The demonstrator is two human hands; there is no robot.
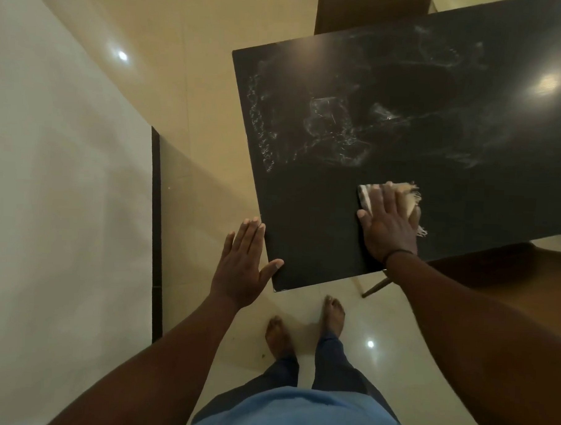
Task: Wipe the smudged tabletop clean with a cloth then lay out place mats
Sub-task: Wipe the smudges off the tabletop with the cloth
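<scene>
Underfoot, pale glossy floor [214, 81] with bright light spots, filling the left and lower parts of the view. Over it, dark table [304, 219] reaching from the near corner to the upper right, streaked with whitish smudges [324, 130] over the middle and far part (near strip looking cleaner and plain dark). Brown chair [511, 273] tucked at the right edge of the table, another chair back [371, 10] beyond the far edge. Blue shirt [296, 415] and dark trousers at the bottom, bare feet [332, 314] on the tiles just short of the table's near corner. Right hand [386, 223] flat on the table near the close edge, fingers straight, pressing down a cream cloth [408, 193] with a frayed fringe sticking out to the right; thin dark band on that wrist. Left hand [241, 265] spread and relaxed, gripping nothing, at the table's left edge, thumb resting on the near corner.
</scene>
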